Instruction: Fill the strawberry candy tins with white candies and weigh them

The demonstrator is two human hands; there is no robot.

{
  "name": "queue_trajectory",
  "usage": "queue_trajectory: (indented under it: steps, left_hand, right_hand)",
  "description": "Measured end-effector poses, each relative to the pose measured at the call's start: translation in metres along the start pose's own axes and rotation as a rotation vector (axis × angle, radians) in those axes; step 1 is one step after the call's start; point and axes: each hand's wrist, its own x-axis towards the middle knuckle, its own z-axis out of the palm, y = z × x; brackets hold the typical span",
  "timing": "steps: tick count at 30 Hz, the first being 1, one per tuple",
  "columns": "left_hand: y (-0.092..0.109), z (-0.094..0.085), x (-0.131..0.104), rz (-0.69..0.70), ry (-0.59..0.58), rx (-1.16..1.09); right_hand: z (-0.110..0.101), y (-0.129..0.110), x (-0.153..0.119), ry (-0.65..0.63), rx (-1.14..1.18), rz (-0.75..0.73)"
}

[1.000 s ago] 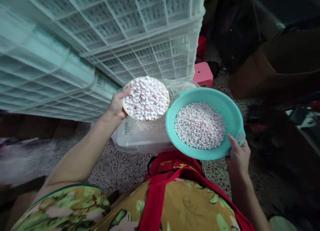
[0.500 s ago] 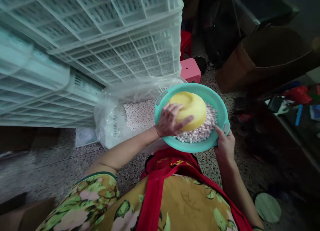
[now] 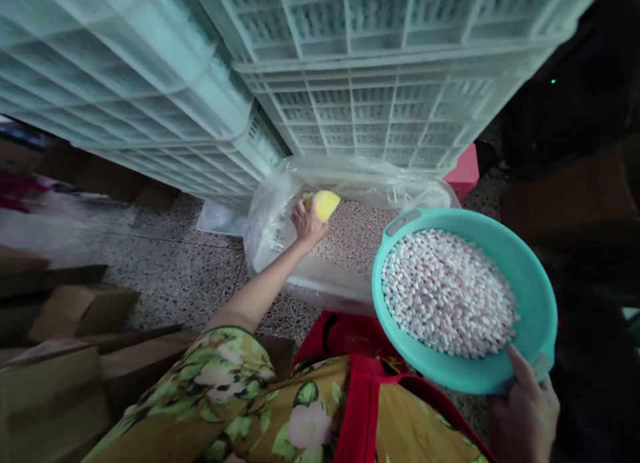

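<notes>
My left hand (image 3: 309, 224) grips a yellow bowl (image 3: 326, 205), tilted on its side at the left part of a plastic-lined bin (image 3: 330, 276). Small pale pinkish pieces (image 3: 355, 236) cover the bin's bottom. My right hand (image 3: 527, 403) is closed on the lower right rim of a turquoise basin (image 3: 537, 283), thumb inside and fingers hidden beneath. White and pinkish pellet-like pieces (image 3: 450, 293) heap in the basin, which overlaps the bin's right end.
Stacked white plastic crates (image 3: 350, 109) rise right behind the bin, with another stack (image 3: 175, 116) to the left. A pink stool (image 3: 463, 173) stands behind at right. Cardboard boxes (image 3: 80, 309) lie on the speckled floor (image 3: 165, 263) at left.
The yellow bowl has left the basin and moved left and down into the bin with my left hand. My right hand has brought the basin nearer and to the right.
</notes>
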Motion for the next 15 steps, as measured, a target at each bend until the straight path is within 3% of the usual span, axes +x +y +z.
queue_trajectory:
  steps: [2, 4, 7, 10, 15]
  left_hand:
    - [-0.004, 0.045, 0.018, -0.085, -0.139, 0.058]
    - [0.002, 0.085, 0.025, -0.083, -0.183, 0.074]
    - [0.018, 0.124, 0.016, -0.13, -0.22, 0.021]
    - [0.031, 0.138, -0.002, -0.184, -0.323, -0.084]
    - [0.037, 0.142, -0.015, -0.213, -0.598, -0.476]
  right_hand:
    - [-0.007, 0.01, 0.003, -0.067, -0.23, -0.08]
    - [-0.011, 0.018, 0.004, -0.1, -0.395, -0.147]
    - [-0.012, 0.025, 0.0, -0.099, -0.535, -0.212]
    - [-0.01, 0.028, -0.003, -0.1, -0.561, -0.211]
    - [-0.01, 0.027, -0.002, -0.139, -0.552, -0.198]
